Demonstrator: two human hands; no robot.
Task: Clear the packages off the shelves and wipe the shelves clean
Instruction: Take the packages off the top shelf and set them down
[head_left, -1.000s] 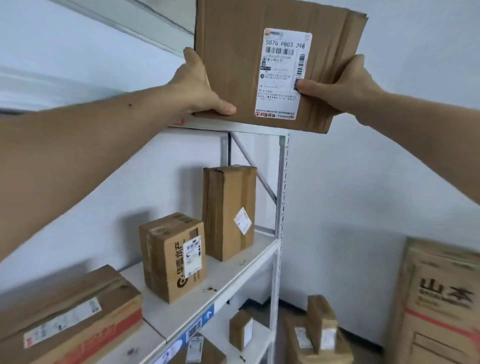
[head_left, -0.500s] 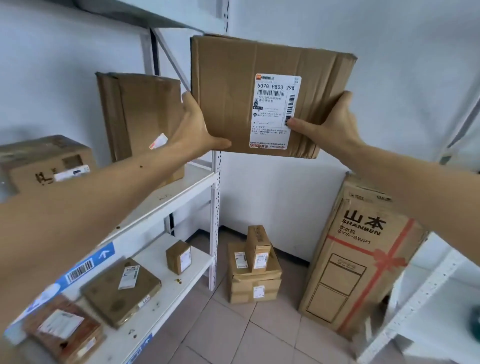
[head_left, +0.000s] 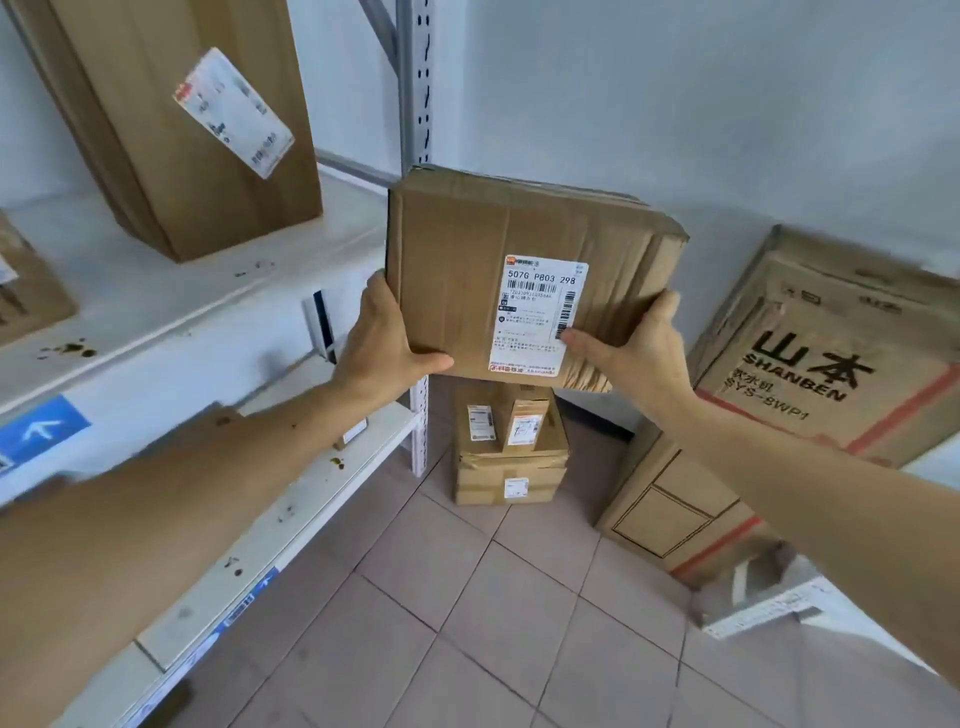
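Shelving unit (head_left: 171, 291), white metal, left side: two boards in view, both spotted with dark stains; a perforated upright post (head_left: 418, 83) at the near corner.

Large carton (head_left: 810, 384), printed "SHANBEN", red ribbon print: leans against the wall at right, standing on the tiled floor (head_left: 467, 613).

Tall box (head_left: 171, 130), brown, with a slanted white label: stands upright on the upper board.

Flat box (head_left: 524, 275), brown cardboard, creased along its right edge: held in the air off the shelf's corner, above the floor stack. Broad labelled face towards the camera, tipped slightly back; nearly square, longer side running left to right, label text level. Compared with half a second earlier it sits lower, now below the upper board and in front of the post.

Floor stack (head_left: 511, 452): two brown boxes with two small parcels on top, in the corner beneath the held box.

Left hand (head_left: 387, 345): grasps the flat box's lower left edge, thumb on the front face, fingers behind.

Right hand (head_left: 636, 348): grasps the lower right corner, thumb across the label's edge.
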